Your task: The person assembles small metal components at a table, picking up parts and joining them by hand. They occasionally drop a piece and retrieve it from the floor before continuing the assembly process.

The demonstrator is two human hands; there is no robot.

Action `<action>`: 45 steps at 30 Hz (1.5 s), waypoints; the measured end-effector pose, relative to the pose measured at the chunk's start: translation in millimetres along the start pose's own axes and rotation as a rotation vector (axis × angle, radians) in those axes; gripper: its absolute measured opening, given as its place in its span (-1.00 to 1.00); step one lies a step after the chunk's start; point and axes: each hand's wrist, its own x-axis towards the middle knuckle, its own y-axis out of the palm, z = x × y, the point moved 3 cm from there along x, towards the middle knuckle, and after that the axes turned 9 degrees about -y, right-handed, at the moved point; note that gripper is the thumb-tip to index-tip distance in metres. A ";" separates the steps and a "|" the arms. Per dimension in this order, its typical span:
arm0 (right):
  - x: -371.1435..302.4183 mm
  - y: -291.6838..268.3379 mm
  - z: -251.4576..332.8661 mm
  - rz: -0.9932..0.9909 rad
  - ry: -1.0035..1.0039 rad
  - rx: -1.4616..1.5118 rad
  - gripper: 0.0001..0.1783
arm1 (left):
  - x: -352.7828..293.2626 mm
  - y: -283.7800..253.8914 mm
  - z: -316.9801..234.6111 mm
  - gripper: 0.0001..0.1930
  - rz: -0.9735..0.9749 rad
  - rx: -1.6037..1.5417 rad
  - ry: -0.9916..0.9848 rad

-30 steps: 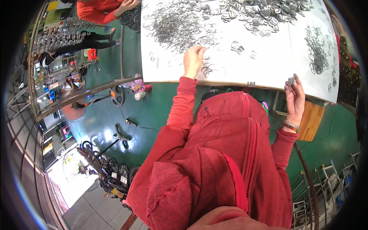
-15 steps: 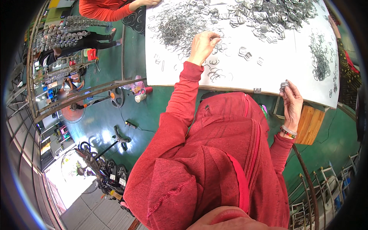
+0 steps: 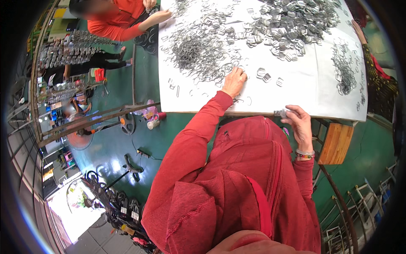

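Note:
A white-covered table is strewn with grey metal wire rings and flat buckles in piles. My left hand rests knuckles up on the sheet among loose rings at the near edge of the big wire pile, fingers curled; whether it holds any is hidden. My right hand hovers at the table's front edge, pinching a small stack of metal buckles. Both arms wear red sleeves, and a beaded bracelet sits on the right wrist.
Another person in orange-red reaches onto the table's far left corner. A dark patterned sleeve lies along the right side. A wooden stool stands under the table, and cups, a fan and cables on the green floor.
My left hand reached deeper into the wire pile, then drew back toward the front edge. My right hand lowered to the table edge with the small stack of buckles.

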 end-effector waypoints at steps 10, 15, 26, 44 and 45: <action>34.1 30.3 -14.6 -0.009 -0.127 0.057 -0.76 | 13.9 -69.5 -48.8 -0.84 0.061 -0.638 -0.301; 41.7 28.7 -12.5 -0.074 -0.223 0.118 -0.74 | 16.8 -104.8 -105.5 -0.81 0.411 -1.153 -0.453; 20.8 41.7 16.7 -0.151 -0.573 -0.133 -0.81 | 28.8 -110.5 -126.5 -0.85 0.264 -0.968 -0.206; 50.8 -2.8 -19.9 -0.180 -0.376 -0.405 -0.76 | -11.0 -128.3 -102.7 -0.84 0.274 -1.056 -0.275; 67.2 -7.0 -23.2 -0.161 -0.458 -0.802 -0.68 | -10.2 -131.2 -97.7 -0.84 0.267 -0.999 -0.262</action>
